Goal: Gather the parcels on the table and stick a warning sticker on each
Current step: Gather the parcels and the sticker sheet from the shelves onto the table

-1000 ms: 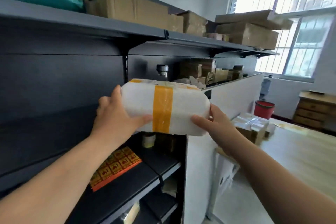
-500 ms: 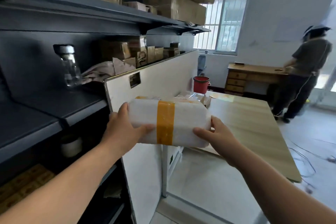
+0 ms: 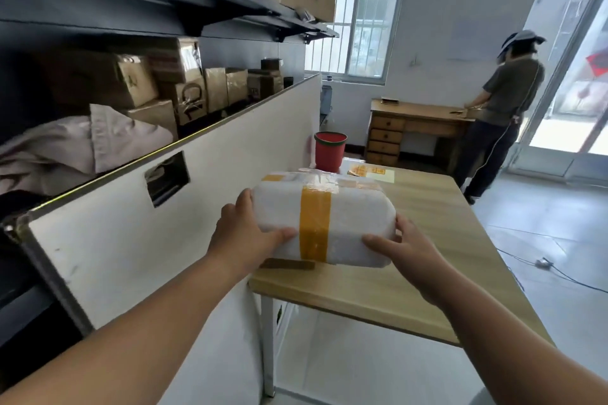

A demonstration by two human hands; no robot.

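A white foam-wrapped parcel [image 3: 348, 217] with a yellow tape band around its middle is held between both hands, over the near left corner of the wooden table [image 3: 424, 217]. My left hand [image 3: 243, 233] grips its left end, thumb along the front face. My right hand [image 3: 404, 246] grips its right end, thumb on the front. A brown parcel [image 3: 286, 264] peeks out just under it on the table. Yellow sticker sheets [image 3: 370, 170] lie at the table's far end.
A white partition panel [image 3: 197, 207] runs along the table's left side, with dark shelving full of cardboard boxes [image 3: 184, 89] behind it. A red bucket [image 3: 330, 151] stands past the table. A person [image 3: 503, 112] stands at a wooden desk [image 3: 414, 122] by the far wall.
The view has swung right from the shelving to the table. Both hands have carried the white parcel away from the shelf and over the table's near corner.
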